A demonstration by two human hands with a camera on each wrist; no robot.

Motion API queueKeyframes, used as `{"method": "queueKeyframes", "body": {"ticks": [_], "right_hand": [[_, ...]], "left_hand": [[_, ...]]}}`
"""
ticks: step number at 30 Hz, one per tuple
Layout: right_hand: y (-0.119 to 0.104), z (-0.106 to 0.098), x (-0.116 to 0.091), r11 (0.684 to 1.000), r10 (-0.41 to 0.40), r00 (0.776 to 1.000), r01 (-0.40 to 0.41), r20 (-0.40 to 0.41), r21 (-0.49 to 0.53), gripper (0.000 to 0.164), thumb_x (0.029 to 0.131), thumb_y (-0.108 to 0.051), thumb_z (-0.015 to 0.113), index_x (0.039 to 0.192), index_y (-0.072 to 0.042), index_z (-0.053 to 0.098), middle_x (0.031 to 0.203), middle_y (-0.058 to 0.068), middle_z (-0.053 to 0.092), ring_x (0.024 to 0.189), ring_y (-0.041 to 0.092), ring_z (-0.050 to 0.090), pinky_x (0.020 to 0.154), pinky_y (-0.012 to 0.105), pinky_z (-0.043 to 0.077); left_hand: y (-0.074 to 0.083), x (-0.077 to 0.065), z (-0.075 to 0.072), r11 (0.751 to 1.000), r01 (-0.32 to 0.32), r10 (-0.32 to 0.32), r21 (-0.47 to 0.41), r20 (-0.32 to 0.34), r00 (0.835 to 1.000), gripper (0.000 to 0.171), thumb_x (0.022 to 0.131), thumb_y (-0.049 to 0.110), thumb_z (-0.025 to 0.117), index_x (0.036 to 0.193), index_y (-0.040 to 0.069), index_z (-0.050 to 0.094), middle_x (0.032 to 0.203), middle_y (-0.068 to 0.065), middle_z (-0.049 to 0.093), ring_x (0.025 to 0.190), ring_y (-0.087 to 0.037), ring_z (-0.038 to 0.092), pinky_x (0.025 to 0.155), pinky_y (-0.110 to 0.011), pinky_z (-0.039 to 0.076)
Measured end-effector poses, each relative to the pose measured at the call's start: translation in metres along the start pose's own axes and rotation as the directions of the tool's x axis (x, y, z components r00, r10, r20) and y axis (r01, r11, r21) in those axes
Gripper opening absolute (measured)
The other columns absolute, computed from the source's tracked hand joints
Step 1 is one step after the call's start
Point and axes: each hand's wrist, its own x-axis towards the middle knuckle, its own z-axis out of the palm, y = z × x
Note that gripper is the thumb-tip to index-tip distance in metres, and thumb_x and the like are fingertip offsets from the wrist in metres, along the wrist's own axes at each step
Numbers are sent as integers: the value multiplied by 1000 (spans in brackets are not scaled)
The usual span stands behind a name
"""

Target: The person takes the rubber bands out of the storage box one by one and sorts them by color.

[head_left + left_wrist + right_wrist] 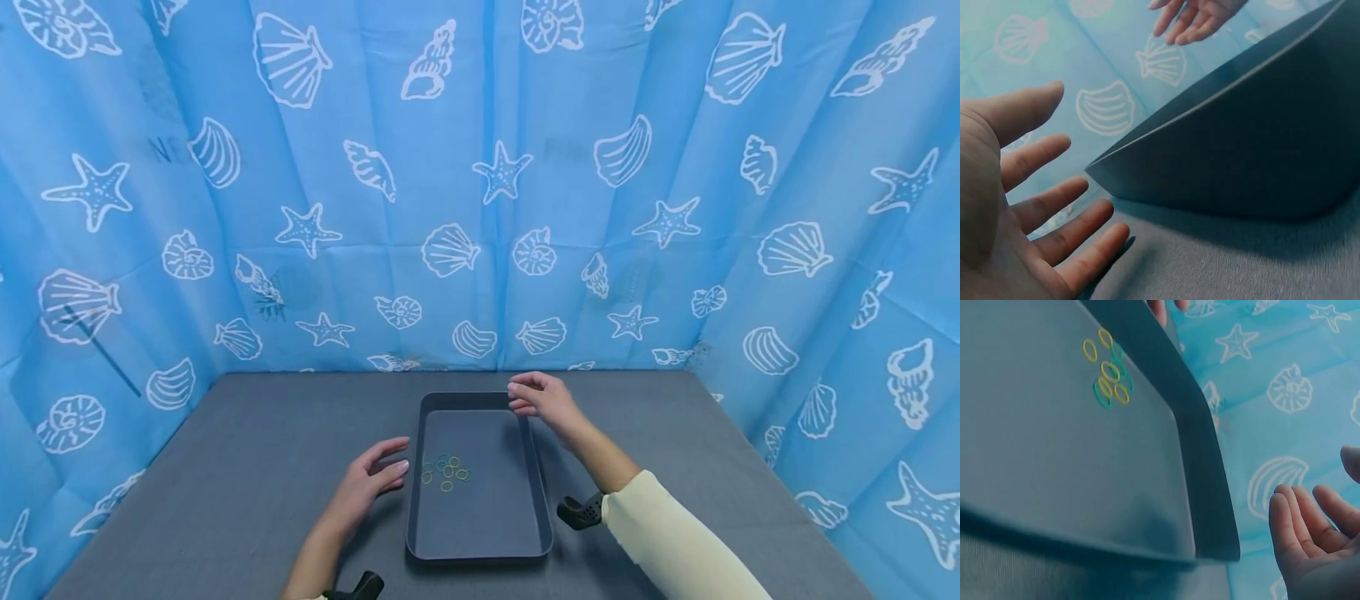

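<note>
A dark grey rectangular tray [495, 508] with raised walls lies on the table. Several thin yellow and green rings [1105, 389], which look like small rubber bands, lie loosely clustered on its floor, toward the left wall in the head view. My left hand [369, 477] is beside that left wall with its fingers spread; in the left wrist view, the hand [1029, 244] holds nothing. Over the tray's far right corner hovers my right hand [546, 402], fingers loosely bent. Nothing shows between the fingers of the right hand [1319, 544] in the right wrist view.
Grey cloth [300, 417] covers the table around the tray. A blue curtain [450, 208] with white shells and starfish hangs behind the table and along both sides. Black wrist-worn devices [581, 511] sit near both wrists.
</note>
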Motion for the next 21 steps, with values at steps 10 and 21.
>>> {"method": "queueKeyframes", "body": {"ticks": [10, 21], "right_hand": [[-5, 25, 0, 999, 2, 1000, -1, 17, -35, 30, 97, -16, 61, 118, 5, 60, 111, 24, 63, 99, 39, 64, 88, 48, 50], [-1, 45, 5, 988, -3, 998, 12, 58, -153, 29, 95, -17, 63, 116, 3, 63, 104, 13, 67, 97, 39, 64, 82, 46, 53]], "left_hand": [[-1, 7, 6, 1000, 11, -10, -16, 54, 999, 46, 95, 20, 64, 137, 5, 53, 140, -19, 48, 116, -32, 56, 89, -44, 50], [-6, 10, 7, 1000, 3, -5, 25, 100, 995, 50, 94, 17, 65, 139, 2, 50, 133, -23, 52, 109, -31, 59, 86, -43, 51]]}}
